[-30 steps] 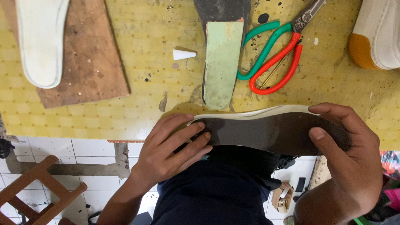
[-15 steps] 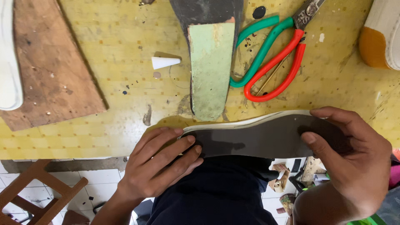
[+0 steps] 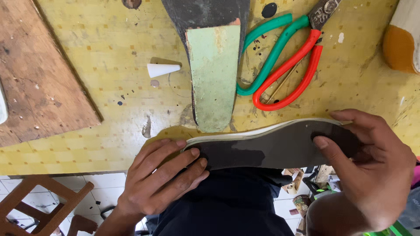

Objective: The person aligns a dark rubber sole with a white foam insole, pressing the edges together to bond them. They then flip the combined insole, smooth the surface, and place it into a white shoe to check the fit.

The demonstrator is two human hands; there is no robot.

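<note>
A long dark shoe sole [image 3: 271, 146] with a pale rim lies across the near edge of the yellow table [image 3: 109, 131], over my lap. My left hand [image 3: 164, 179] presses flat on its left end, fingers spread over the dark face. My right hand [image 3: 369, 161] grips its right end, thumb on top and fingers curled around the far rim.
Beyond the sole lie a pale green insole piece [image 3: 214, 74] on a dark sheet, scissors with red and green handles [image 3: 284, 65], and a small white cone [image 3: 162, 69]. A brown board [image 3: 39, 83] sits at left, a white-and-orange shoe [image 3: 402, 39] at far right, and a wooden stool [image 3: 39, 205] below.
The view has moved closer and shifted right, so the table items look larger. Both hands keep the same hold on the sole; the left fingers slid slightly along it.
</note>
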